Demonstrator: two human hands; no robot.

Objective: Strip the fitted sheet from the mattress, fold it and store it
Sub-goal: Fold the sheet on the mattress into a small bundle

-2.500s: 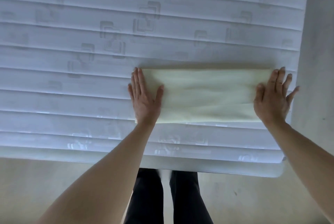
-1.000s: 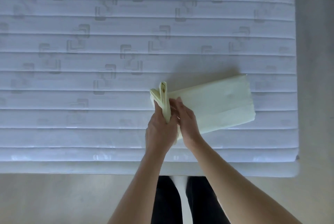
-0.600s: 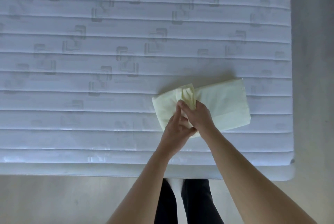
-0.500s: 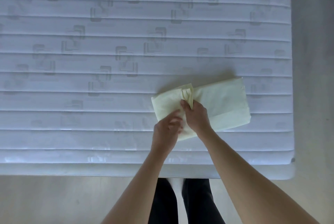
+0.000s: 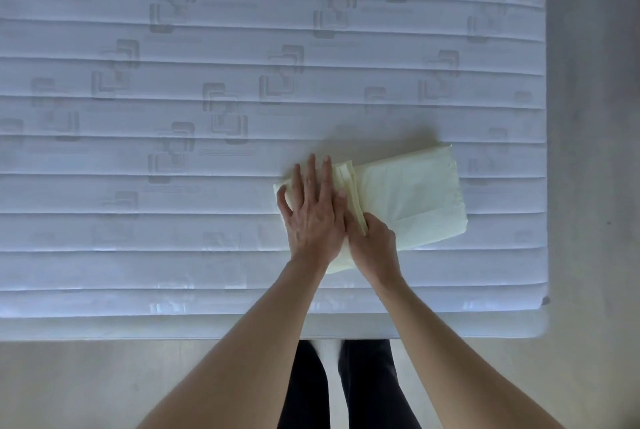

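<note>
Head view: left hand (image 5: 313,210) flat on sheet (image 5: 412,200), right hand (image 5: 372,241) pinches fold at 6 o'clock. Press w/ flat palm, keep edges even.

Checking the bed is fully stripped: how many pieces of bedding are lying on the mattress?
1: a pale yellow folded fitted sheet near the bare white quilted mattress's right front corner, the flat left hand and right hand on it.

Bare mattress (image 5: 138,220) open left of folded sheet (image 5: 415,200); nothing blocks reach
</note>
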